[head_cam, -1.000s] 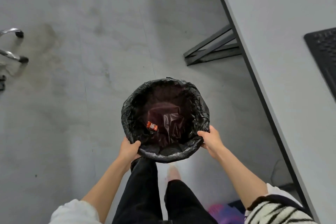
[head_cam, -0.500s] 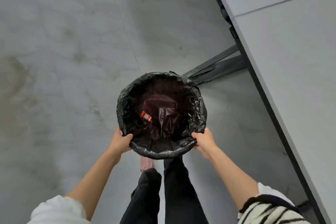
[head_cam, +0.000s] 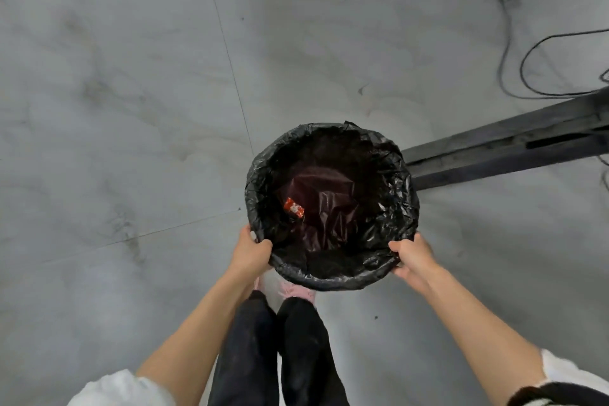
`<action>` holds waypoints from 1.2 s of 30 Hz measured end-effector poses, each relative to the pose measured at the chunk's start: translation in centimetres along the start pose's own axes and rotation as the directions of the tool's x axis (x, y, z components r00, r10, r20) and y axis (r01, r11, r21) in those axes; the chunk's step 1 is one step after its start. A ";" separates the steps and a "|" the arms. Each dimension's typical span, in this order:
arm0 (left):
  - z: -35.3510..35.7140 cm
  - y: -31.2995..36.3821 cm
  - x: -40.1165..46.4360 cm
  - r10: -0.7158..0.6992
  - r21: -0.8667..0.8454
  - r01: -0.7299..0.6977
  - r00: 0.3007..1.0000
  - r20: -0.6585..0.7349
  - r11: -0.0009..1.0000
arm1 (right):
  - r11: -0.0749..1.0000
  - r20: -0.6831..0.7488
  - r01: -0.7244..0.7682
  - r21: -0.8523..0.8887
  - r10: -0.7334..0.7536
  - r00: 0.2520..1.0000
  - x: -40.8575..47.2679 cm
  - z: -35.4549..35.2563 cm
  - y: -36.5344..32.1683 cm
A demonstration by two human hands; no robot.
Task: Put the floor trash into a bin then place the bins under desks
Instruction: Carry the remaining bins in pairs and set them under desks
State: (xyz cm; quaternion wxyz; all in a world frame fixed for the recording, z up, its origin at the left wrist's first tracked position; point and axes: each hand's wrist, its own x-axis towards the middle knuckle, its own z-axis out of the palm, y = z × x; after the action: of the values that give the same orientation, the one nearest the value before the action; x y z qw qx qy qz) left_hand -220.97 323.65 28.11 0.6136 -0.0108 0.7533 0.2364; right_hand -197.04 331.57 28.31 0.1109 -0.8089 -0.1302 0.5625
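Note:
A round bin lined with a black plastic bag (head_cam: 395, 168) is held in front of me above the grey floor. My left hand (head_cam: 250, 252) grips its near-left rim and my right hand (head_cam: 413, 257) grips its near-right rim. A small red wrapper (head_cam: 293, 208) lies inside the bag on the left side. The bin's body under the liner is hidden.
A dark metal desk foot (head_cam: 514, 148) runs along the floor from the bin's right side to the frame's right edge. Black cables (head_cam: 527, 53) loop on the floor at the upper right. My legs and pink shoes (head_cam: 296, 292) are below the bin.
The view has swung so the desk top has left the frame and only its floor foot shows. Both hands keep the same hold on the bin rim.

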 end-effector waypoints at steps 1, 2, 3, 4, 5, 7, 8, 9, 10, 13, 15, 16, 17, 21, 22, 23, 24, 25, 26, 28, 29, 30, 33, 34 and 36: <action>0.4 0.2 1.4 -0.008 -0.008 0.009 1.000 0.030 1.000 | 1.000 -0.006 -0.010 0.030 0.010 1.000 1.6 0.5 -0.2; 0.8 0.3 2.8 -0.023 -0.017 0.024 0.998 0.061 1.000 | 0.998 -0.013 -0.020 0.055 0.020 1.000 3.2 1.0 -0.3; 1.3 0.1 4.2 -0.042 -0.017 0.043 0.996 0.084 0.999 | 0.997 -0.021 -0.029 0.071 0.031 0.999 4.8 1.4 -0.2; 1.4 0.4 4.9 -0.046 -0.010 0.047 0.994 0.102 0.999 | 0.995 -0.023 -0.031 0.091 0.033 0.999 5.6 1.6 -0.3; 1.9 0.3 5.8 -0.054 0.004 0.054 0.990 0.133 0.999 | 0.994 -0.032 -0.037 0.104 0.041 0.999 6.8 1.6 -0.1; 2.5 0.5 6.9 -0.053 0.033 0.047 0.979 0.199 0.998 | 0.990 -0.056 -0.047 0.135 0.055 0.997 8.4 1.3 0.3; 2.9 0.7 7.2 -0.051 0.046 0.041 0.972 0.231 0.998 | 0.987 -0.069 -0.057 0.152 0.068 0.995 9.1 1.1 0.5; 3.3 1.0 7.3 -0.050 0.057 0.037 0.965 0.256 0.998 | 0.986 -0.081 -0.069 0.155 0.082 0.993 9.4 0.9 0.6; 3.8 1.3 7.3 -0.045 0.068 0.027 0.960 0.276 0.997 | 0.985 -0.090 -0.078 0.151 0.092 0.992 9.5 0.6 0.5; 5.2 2.2 6.9 -0.033 0.105 0.000 0.950 0.311 0.994 | 0.987 -0.094 -0.098 0.128 0.111 0.989 9.1 -0.3 0.3; 5.6 2.9 5.9 -0.022 0.179 -0.038 0.947 0.320 0.983 | 0.989 -0.075 -0.088 0.119 0.097 0.992 7.8 -0.8 -0.1; 5.6 3.3 5.3 -0.018 0.233 -0.060 0.948 0.318 0.971 | 0.989 -0.062 -0.081 0.121 0.089 0.994 6.9 -1.0 -0.4; 5.4 3.6 4.7 -0.019 0.288 -0.074 0.952 0.305 0.955 | 0.989 -0.046 -0.079 0.124 0.086 0.995 5.9 -1.1 -0.7; 3.7 5.9 1.5 -0.025 0.408 -0.078 0.971 0.240 0.910 | 0.979 -0.019 -0.095 0.178 0.100 0.995 1.1 -1.4 -2.1; 3.2 6.8 0.1 -0.013 0.435 -0.094 0.972 0.236 0.896 | 0.976 -0.003 -0.097 0.194 0.099 0.995 -0.4 -1.5 -2.3; 2.7 8.0 -1.5 0.008 0.464 -0.122 0.971 0.240 0.877 | 0.975 0.017 -0.092 0.203 0.091 0.996 -2.3 -1.8 -2.8; 2.2 8.9 -3.0 0.028 0.495 -0.149 0.969 0.244 0.856 | 0.978 0.042 -0.087 0.192 0.081 0.996 -4.2 -1.8 -3.0; 1.7 9.8 -4.6 0.039 0.526 -0.168 0.968 0.248 0.834 | 0.985 0.069 -0.078 0.153 0.068 0.995 -6.1 -1.7 -3.3; 1.3 10.8 -6.3 0.047 0.555 -0.184 0.966 0.252 0.812 | 0.991 0.093 -0.066 0.112 0.056 0.994 -8.0 -1.9 -3.5; 0.3 12.9 -10.9 0.076 0.595 -0.242 0.954 0.291 0.767 | 0.995 0.118 -0.036 0.095 0.024 0.993 -13.1 -2.7 -4.1; -0.1 13.6 -12.7 0.089 0.603 -0.271 0.945 0.314 0.751 | 0.994 0.138 -0.014 0.104 0.000 0.990 -15.2 -3.0 -4.2; -0.5 14.6 -15.2 0.105 0.610 -0.310 0.932 0.347 0.729 | 0.989 0.151 0.007 0.149 -0.030 0.988 -17.9 -3.8 -4.4; -0.7 16.6 -21.8 0.152 0.608 -0.410 0.890 0.430 0.681 | 0.966 0.139 0.066 0.251 -0.104 0.985 -24.8 -6.3 -4.6; -0.6 16.9 -23.9 0.166 0.599 -0.440 0.874 0.456 0.669 | 0.957 0.126 0.084 0.277 -0.123 0.984 -26.8 -7.2 -4.3; -0.1 17.3 -27.5 0.201 0.572 -0.507 0.834 0.513 0.645 | 0.936 0.101 0.114 0.332 -0.156 0.983 -30.4 -8.9 -3.3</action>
State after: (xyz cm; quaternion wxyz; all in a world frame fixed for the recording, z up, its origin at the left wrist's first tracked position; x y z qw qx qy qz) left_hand -219.57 331.40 59.65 0.6539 0.4178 0.6283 0.0549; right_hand -199.10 324.14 59.26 0.2725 -0.7316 -0.0978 0.6172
